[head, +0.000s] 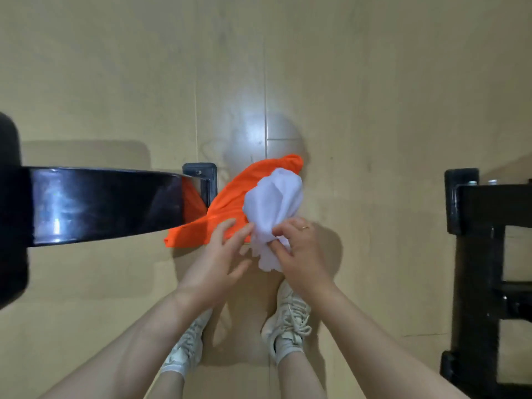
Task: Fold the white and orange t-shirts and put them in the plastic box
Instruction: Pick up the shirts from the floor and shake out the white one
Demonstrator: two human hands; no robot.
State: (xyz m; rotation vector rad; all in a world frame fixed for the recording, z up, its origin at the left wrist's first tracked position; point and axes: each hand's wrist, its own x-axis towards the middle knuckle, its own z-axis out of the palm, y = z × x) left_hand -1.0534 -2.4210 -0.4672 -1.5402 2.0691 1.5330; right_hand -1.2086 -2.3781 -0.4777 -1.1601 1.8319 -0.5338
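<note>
Because the black table (103, 203) juts in from the left edge of the view, it serves as the landmark here: the orange t-shirt (227, 203) hangs from its right end, part of the cloth tucked under the tabletop and the rest draped out to the right above the floor — probably pulled off the table so the two shirts can be separated. Just right of the table's end, the left hand (221, 257) is spread wide, fingers straight and reaching across the orange cloth toward the white one, holding nothing yet. Further right, the white t-shirt (273, 205) is bunched into a loose wad in front of the orange, and the right hand (299, 251) pinches its lower edge with curled fingers — likely hunting for a hem or collar so it can be shaken out for folding. Neither shirt is folded, and no plastic box is in view. Below lies pale wood-look flooring (374, 82), glossy with a light reflection; the person's pale sneakers (288, 323) stand on it, and far right of the table stands a dark frame (483, 254).
</note>
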